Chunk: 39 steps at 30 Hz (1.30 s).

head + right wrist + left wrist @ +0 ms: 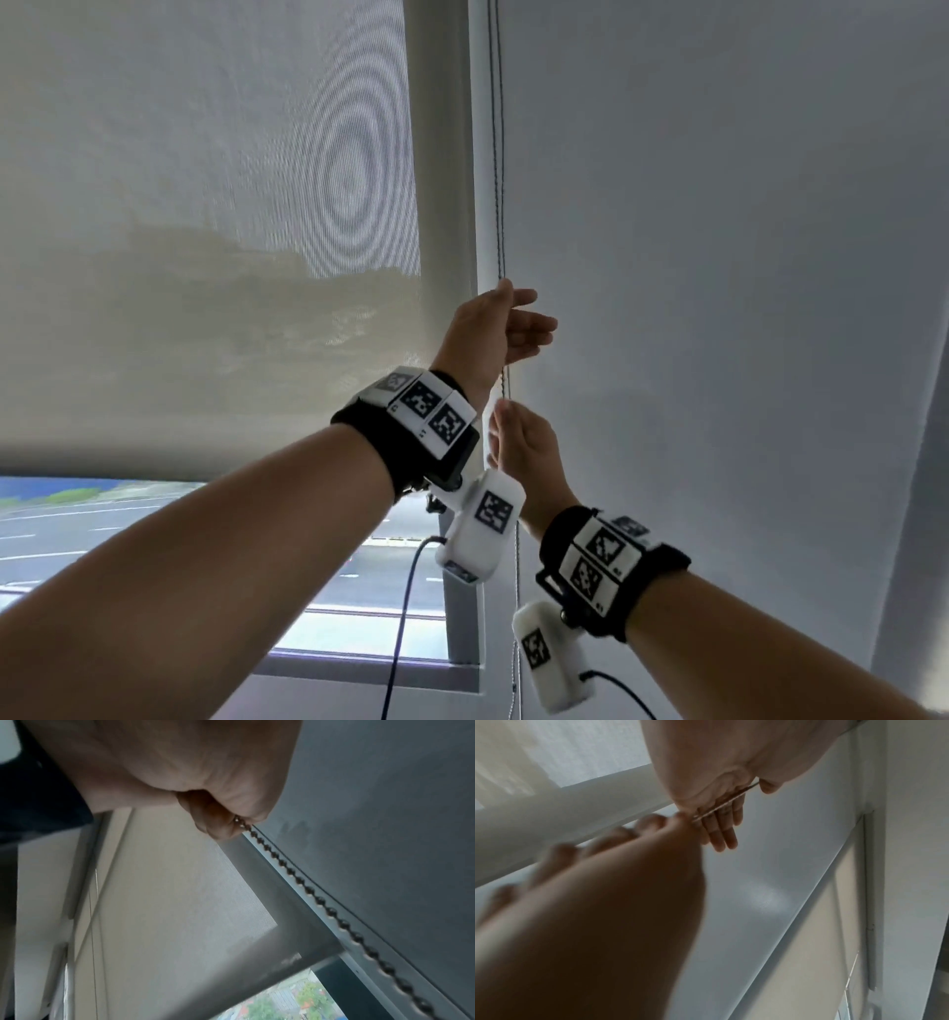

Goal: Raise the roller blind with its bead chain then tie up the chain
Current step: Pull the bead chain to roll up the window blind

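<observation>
One roller blind (205,257) hung left of both grips, one window strip (102,539) exposed beneath it. The left grip (493,334), uppermost, lay released, straight fingers against the bead chain (331,911); the right grip (526,452), directly beneath, pinched that chain, which rose in two strands.

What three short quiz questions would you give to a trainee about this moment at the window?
1. True or false: the roller blind covers the whole window.
2. Which is lower along the bead chain: the left hand or the right hand?
3. Fill in: the right hand ___ the chain in its curled fingers.
Key: 1 false, bare window shows under the blind; 2 the right hand; 3 pinches.
</observation>
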Each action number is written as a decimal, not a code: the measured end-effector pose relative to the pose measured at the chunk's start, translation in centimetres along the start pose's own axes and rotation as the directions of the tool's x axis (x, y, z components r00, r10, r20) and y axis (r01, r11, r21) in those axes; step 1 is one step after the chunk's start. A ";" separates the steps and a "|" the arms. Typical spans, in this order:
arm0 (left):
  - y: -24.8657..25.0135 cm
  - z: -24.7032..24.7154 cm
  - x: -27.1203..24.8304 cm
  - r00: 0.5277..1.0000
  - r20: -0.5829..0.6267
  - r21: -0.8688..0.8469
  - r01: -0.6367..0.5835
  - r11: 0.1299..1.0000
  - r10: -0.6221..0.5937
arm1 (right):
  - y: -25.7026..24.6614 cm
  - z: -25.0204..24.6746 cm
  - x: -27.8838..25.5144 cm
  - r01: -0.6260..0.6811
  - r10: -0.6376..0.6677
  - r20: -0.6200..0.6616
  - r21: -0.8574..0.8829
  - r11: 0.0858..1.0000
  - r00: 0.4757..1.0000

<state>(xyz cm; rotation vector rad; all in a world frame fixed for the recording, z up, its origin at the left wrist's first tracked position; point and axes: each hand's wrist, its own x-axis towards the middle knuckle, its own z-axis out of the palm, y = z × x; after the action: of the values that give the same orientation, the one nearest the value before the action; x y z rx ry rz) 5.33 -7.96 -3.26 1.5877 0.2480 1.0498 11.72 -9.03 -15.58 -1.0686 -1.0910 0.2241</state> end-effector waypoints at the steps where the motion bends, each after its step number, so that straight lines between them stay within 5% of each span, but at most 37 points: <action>1: 0.0 0.1 -0.1 1.000 -0.007 -0.036 0.006 0.999 -0.006 | 0.5 -0.2 -0.7 -0.001 0.001 0.001 0.007 1.000 1.000; 12: -0.3 1.4 -0.7 0.992 -0.098 -0.105 0.074 0.992 -0.084 | -1.9 -1.7 -0.3 -0.080 0.071 0.094 0.100 0.992 0.993; 20: -0.5 0.1 -1.5 0.989 -0.130 -0.096 0.060 0.994 -0.072 | -9.0 -2.8 5.3 0.122 -0.122 0.039 -0.007 0.992 0.992; 28: -3.0 0.0 -4.1 0.974 -0.139 -0.048 0.173 0.984 -0.178 | -15.8 -0.2 9.0 0.100 -0.103 0.060 0.051 0.994 0.993; 33: -6.2 -0.2 -6.6 0.961 -0.107 -0.075 0.248 0.966 -0.255 | -16.2 0.4 9.2 0.025 -0.030 0.062 0.083 0.996 0.998; 39: -8.9 -0.1 -8.5 0.941 -0.110 -0.070 0.315 0.947 -0.321 | -13.0 1.3 8.4 0.083 -0.088 -0.062 -0.087 0.993 0.994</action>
<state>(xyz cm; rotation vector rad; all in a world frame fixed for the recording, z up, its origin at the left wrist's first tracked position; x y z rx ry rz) 3.71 -10.63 -15.18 1.3827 0.5378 0.8911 10.52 -9.76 -0.13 -1.0942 -1.0919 0.0746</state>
